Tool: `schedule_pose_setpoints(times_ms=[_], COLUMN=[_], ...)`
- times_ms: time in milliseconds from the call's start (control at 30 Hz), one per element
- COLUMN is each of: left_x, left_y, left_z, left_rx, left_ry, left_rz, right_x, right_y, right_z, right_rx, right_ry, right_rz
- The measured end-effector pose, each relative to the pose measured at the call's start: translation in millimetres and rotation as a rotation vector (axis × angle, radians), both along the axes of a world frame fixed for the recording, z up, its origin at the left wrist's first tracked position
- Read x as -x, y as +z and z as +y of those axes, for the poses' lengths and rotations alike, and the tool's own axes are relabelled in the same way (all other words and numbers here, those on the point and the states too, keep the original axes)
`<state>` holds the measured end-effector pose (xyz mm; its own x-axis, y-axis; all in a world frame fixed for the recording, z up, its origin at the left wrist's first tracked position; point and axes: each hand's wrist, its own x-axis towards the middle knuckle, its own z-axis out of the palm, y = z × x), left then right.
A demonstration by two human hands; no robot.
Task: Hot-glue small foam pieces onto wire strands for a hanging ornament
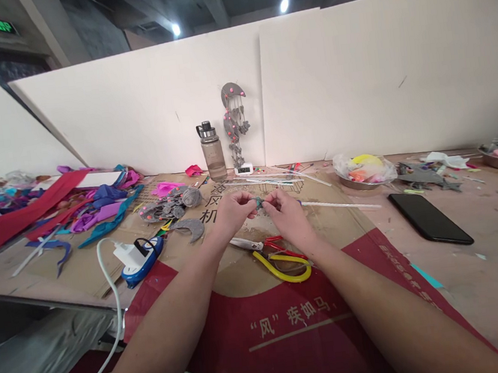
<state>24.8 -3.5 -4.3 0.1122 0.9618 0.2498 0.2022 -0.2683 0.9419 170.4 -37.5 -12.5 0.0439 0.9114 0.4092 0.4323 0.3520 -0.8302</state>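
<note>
My left hand (pixel 237 212) and my right hand (pixel 286 211) meet over the cardboard (pixel 223 268), fingertips pinched. Between them is a small grey-green piece (pixel 258 203), mostly hidden by the fingers; its kind is too small to make out. Just below my hands lie scissors with yellow handles (pixel 282 273) and a red-handled tool (pixel 278 244), partly overlapping. A grey felt crescent (pixel 190 229) rests left of my left hand, near a ball of grey yarn (pixel 191 197) and grey felt pieces with pink dots (pixel 161 210). A white stick (pixel 342 204) extends right of my right hand.
A water bottle (pixel 213 154) and a small digital clock (pixel 244 169) stand at the back, below a hanging grey moon ornament (pixel 233 94). A power strip (pixel 142 261) sits left, beside colourful fabric (pixel 105 198). Right are a phone (pixel 430 219) and a bagged bowl (pixel 363 172).
</note>
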Motion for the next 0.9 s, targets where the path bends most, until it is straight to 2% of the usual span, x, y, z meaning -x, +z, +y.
schedule_pose_setpoints(times_ms=[133, 267, 600, 767, 900], left_x=[-0.8, -2.9, -3.9, -3.4, -2.5], left_y=[-2.7, -2.8, -5.0, -7.8, -0.7], left_z=[1.4, 0.2, -0.1, 2.8, -0.7], left_rx=[-0.023, -0.018, -0.006, 0.086, 0.211], left_ry=[-0.010, -0.033, -0.115, -0.165, -0.250], left_rz=[-0.008, -0.049, -0.083, -0.118, -0.198], right_x=[1.6, 1.9, 0.4, 1.3, -1.8], right_y=[-2.6, -1.9, -0.7, 1.8, 2.2], right_z=[3.9, 5.9, 5.9, 4.6, 5.1], right_rx=[0.067, 0.115, 0.068, 0.077, 0.097], right_ry=[-0.012, -0.017, -0.046, -0.063, -0.057], right_rz=[0.128, 0.156, 0.126, 0.111, 0.104])
